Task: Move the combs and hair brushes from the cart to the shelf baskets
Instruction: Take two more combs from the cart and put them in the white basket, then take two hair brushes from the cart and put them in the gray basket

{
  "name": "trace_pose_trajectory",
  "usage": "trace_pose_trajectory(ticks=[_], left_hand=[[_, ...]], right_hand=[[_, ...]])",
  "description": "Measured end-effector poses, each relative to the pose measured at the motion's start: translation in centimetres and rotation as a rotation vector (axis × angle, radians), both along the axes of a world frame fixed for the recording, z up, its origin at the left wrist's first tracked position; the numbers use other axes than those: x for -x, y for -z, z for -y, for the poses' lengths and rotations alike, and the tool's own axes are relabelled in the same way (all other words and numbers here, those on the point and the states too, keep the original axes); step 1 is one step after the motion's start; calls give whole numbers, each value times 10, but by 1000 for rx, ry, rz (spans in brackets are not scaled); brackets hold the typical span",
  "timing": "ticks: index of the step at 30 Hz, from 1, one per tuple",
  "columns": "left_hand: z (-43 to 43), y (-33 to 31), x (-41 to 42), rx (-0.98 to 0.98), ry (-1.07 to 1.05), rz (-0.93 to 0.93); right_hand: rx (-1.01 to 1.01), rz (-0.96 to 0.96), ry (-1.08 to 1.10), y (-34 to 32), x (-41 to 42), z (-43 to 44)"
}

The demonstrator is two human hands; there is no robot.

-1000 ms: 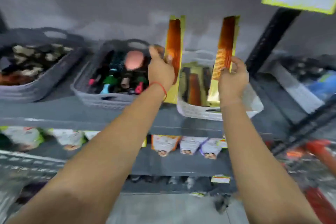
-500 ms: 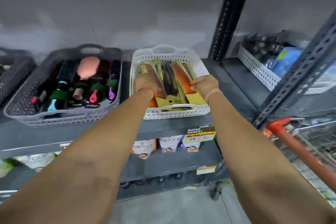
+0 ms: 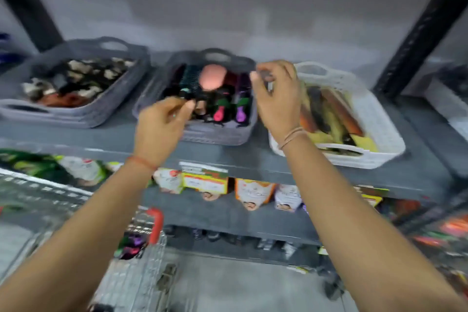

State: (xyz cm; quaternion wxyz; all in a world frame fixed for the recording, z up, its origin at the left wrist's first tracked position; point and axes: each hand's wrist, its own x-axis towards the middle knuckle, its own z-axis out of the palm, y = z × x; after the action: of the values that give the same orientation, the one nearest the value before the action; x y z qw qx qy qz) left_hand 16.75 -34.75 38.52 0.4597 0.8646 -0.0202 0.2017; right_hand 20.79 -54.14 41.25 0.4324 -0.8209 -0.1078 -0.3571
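My left hand [image 3: 159, 126] and my right hand [image 3: 278, 104] hover over the middle grey basket [image 3: 215, 138], which holds several hair brushes [image 3: 212, 78]. Both hands look empty, fingers loosely curled and apart, though the picture is blurred. The white basket [image 3: 379, 134] to the right holds brown and dark combs on yellow cards [image 3: 329, 114]. The cart [image 3: 136, 273] with its red handle [image 3: 157, 220] stands at the lower left, and dark brushes [image 3: 131, 246] with purple and green parts show inside it.
A second grey basket [image 3: 76, 119] with hair clips sits at the left of the shelf. Black shelf posts [image 3: 417, 40] rise at the right and far left. Packets [image 3: 253, 195] hang on the lower shelf. Another white basket edge [image 3: 445, 106] lies at the far right.
The two combs I held up were laid in the white basket and let go. Both hands have since moved left, over the grey brush basket. The view has swung left, bringing the cart in.
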Motion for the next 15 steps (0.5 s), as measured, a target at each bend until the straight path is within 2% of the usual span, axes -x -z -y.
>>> trace_pose_trajectory(ticks=[2,4,7,10,13,15], left_hand=[[-77,28,30,-58,-184,-123],[-144,61,51,-3,-349,-265],[-238,117,80,94,-563,-533],[-296,169,115,458,-635,-766],[-333,211,158,749,-843,-863],[-347,243,177,759,-946,-896]], right_hand=[[-24,102,-181,9,12,-77],[-22,34,-359,26,24,-151],[49,-352,-609,69,45,-258],[238,-777,-754,129,57,-333],[351,-1187,-811,197,69,-378],[376,-1449,-767,243,75,-386]])
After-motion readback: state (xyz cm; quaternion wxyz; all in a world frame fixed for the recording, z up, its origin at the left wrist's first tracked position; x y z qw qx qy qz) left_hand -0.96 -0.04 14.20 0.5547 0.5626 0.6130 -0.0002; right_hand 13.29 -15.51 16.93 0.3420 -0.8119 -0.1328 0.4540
